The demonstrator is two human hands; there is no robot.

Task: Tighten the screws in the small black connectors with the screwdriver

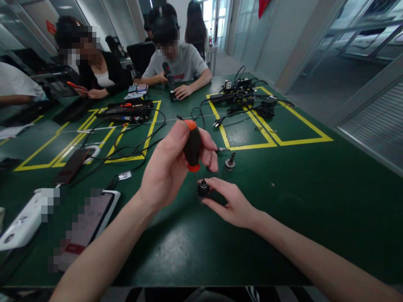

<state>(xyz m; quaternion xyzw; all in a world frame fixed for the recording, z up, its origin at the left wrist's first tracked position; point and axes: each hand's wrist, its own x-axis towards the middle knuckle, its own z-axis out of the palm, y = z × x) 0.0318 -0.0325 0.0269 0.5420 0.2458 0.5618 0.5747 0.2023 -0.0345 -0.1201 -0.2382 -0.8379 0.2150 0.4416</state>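
The black part (203, 192) stood upright on the table (299, 218), pinched between the right hand's (234, 201) thumb and fingers. The left hand (166, 163) gripped a screwdriver (192, 147) just above the black part, shaft down; whether the tip touched it, I couldn't tell. 1 metal piece (230, 163) stood just beyond it, rightward; 1 phone (91, 230) lay well to its left.

The screwdriver (192, 147) I hold has a dark handle with 2 orange ends; it stands nearly upright, its thin shaft pointing down. Just below the handle I pinch a small black cylindrical part (203, 190), upright, with a narrow stepped top. I can't tell whether the shaft's tip touches it.
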